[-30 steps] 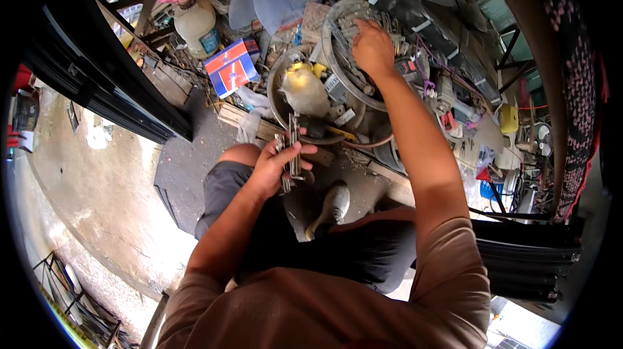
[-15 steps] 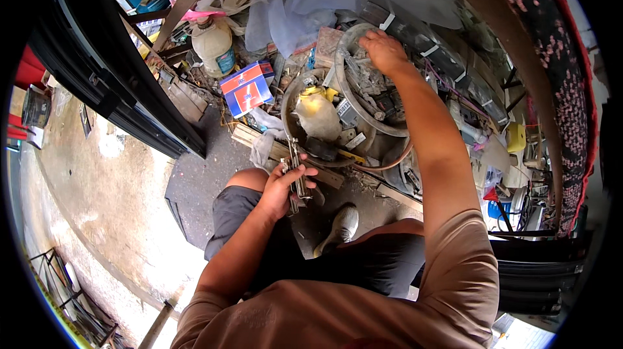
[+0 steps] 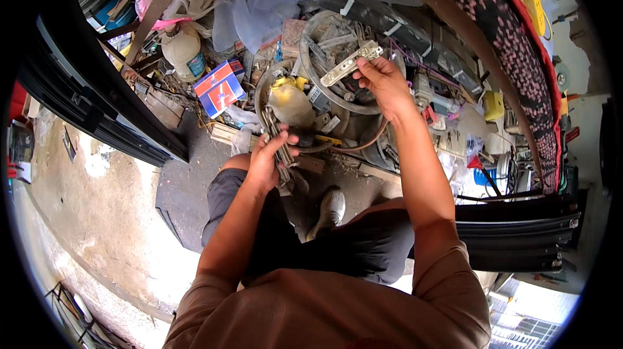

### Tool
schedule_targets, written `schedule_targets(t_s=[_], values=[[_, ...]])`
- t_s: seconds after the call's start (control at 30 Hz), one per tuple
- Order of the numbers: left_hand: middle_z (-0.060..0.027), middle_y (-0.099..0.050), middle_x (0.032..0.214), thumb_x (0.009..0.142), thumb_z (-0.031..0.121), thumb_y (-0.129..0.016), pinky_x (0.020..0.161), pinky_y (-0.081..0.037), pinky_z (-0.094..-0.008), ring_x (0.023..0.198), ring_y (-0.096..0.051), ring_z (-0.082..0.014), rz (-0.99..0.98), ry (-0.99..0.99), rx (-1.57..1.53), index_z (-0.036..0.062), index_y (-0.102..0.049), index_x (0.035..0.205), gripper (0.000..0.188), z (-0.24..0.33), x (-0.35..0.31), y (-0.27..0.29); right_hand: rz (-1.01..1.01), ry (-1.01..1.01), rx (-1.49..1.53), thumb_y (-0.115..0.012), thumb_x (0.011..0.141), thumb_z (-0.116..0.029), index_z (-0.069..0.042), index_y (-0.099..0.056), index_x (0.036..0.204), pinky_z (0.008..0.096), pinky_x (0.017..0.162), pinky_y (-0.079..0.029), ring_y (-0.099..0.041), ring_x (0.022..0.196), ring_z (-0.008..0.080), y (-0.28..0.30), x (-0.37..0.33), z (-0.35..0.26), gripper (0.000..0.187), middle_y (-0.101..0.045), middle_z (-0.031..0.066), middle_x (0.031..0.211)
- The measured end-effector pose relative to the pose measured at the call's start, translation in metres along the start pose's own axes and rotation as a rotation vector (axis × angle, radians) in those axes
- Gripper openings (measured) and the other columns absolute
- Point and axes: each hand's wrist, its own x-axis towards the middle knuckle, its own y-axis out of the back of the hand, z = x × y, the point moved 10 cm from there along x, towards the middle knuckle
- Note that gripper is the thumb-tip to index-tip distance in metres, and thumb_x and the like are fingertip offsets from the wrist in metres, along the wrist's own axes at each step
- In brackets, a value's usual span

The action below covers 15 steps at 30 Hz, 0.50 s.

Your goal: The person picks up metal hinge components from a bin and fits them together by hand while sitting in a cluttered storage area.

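Observation:
My right hand (image 3: pixel 384 88) pinches a flat, pale metal fitting (image 3: pixel 344 70) with holes along it, raised over a round container (image 3: pixel 305 57) full of metal scrap. In my left hand (image 3: pixel 263 164), closed near my left knee, are several slim metal fittings (image 3: pixel 284 172), lying together lengthwise; their exact kind is unclear. Just beyond that hand, a dirty whitish jug with a yellow top (image 3: pixel 291 105) sits in a second round container (image 3: pixel 258 92).
A blue and orange box (image 3: pixel 219 92) and a whitish bottle (image 3: pixel 183 53) lie to the left. Beyond the scrap runs a long dark box (image 3: pixel 370 11) beside translucent sheeting (image 3: pixel 250 1). Black metal profiles (image 3: pixel 107 99) stand on the left. My shoe (image 3: pixel 333 206) is on the floor below.
My right hand has come back from the scrap container and now holds up the flat metal fitting. My left hand keeps its fittings. The whole view has shifted, showing more on the right.

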Motion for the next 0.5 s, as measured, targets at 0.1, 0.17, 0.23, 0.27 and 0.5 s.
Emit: schedule_targets(t_s=[0.1,0.17,0.23,0.27,0.5], values=[[-0.0066,-0.077,0.106,0.099,0.028,-0.072,0.053,-0.041,-0.0259,0.077,-0.074,-0.0148,-0.029,-0.052,0.026,0.0138,-0.061,0.127,0.033,0.024,0.001,-0.022,0.014,-0.069,0.194,-0.07,0.104,-0.032,-0.003,-0.067,0.1,0.0259,0.075,-0.049,-0.06,0.078,0.0108,-0.015,-0.031,0.001,0.029,-0.071,0.0046,0.089],[-0.0061,-0.078,0.107,0.099,0.026,-0.072,0.053,-0.039,-0.0248,0.078,-0.074,-0.0136,-0.069,-0.107,0.047,0.0144,-0.061,0.126,0.031,0.042,0.002,-0.035,-0.007,-0.071,0.217,-0.067,0.106,-0.028,-0.004,-0.069,0.107,0.0287,0.08,-0.051,-0.066,0.09,0.0143,-0.019,-0.046,0.005,0.024,-0.071,0.0044,0.098],[-0.0047,-0.078,0.106,0.099,0.022,-0.073,0.051,-0.037,-0.0217,0.078,-0.074,-0.0121,-0.046,-0.159,0.11,0.0152,-0.062,0.124,0.028,0.064,-0.004,-0.046,-0.014,-0.065,0.211,-0.066,0.106,-0.028,-0.004,-0.069,0.107,0.0287,0.08,-0.051,-0.066,0.089,0.0143,-0.027,-0.059,0.009,0.023,-0.071,0.0039,0.097],[-0.0049,-0.078,0.106,0.099,0.022,-0.073,0.052,-0.037,-0.0218,0.078,-0.074,-0.0121,-0.053,-0.187,0.138,0.0147,-0.061,0.124,0.028,0.072,-0.005,-0.051,-0.027,-0.054,0.24,-0.066,0.106,-0.028,-0.005,-0.069,0.108,0.0284,0.077,-0.051,-0.066,0.087,0.0132,-0.031,-0.063,0.012,0.023,-0.071,0.004,0.097],[-0.0067,-0.077,0.112,0.097,0.023,-0.075,0.054,-0.037,-0.0214,0.083,-0.073,-0.0111,-0.094,-0.211,0.314,0.0108,-0.059,0.127,0.036,0.088,-0.003,-0.063,-0.028,-0.148,0.19,-0.071,0.103,-0.031,-0.007,-0.07,0.105,0.0243,0.067,-0.049,-0.057,0.072,0.007,-0.06,-0.076,0.021,0.025,-0.064,-0.0031,0.087]])
